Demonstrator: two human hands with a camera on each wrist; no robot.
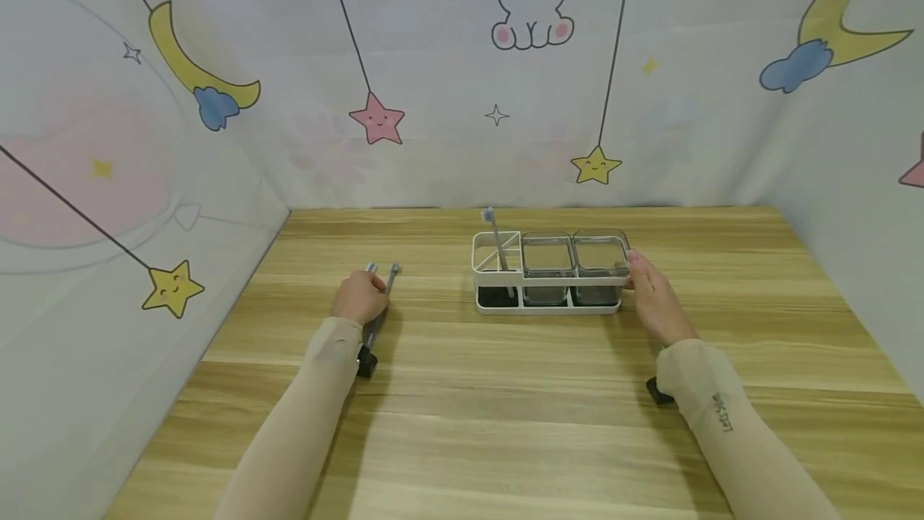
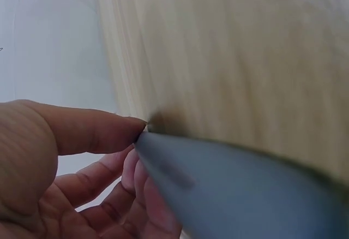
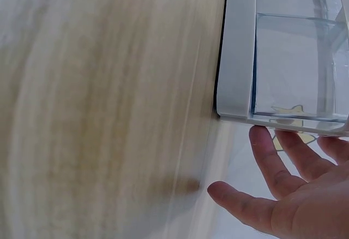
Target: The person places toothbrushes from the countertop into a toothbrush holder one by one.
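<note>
My left hand (image 1: pixel 359 298) pinches a grey-blue toothbrush (image 2: pixel 240 187) between thumb and finger, its handle running back toward the wrist. Two toothbrush heads show just beyond that hand; which one belongs to the pinched handle, I cannot tell. A white holder (image 1: pixel 570 310) stands at the middle right, with one upright toothbrush (image 1: pixel 498 241) leaning in its left compartment. Two clear cups (image 1: pixel 546 255) sit side by side in its other places. Fingertips of my right hand (image 1: pixel 655 299) touch the holder's right end; in the right wrist view the thumb stands apart from it.
The wood-grain table (image 1: pixel 462 416) runs back to a white cloth (image 1: pixel 447 167) printed with stars, moons and a rabbit, which also hangs at both sides. Small black wrist devices (image 1: pixel 660 392) sit under the sleeves.
</note>
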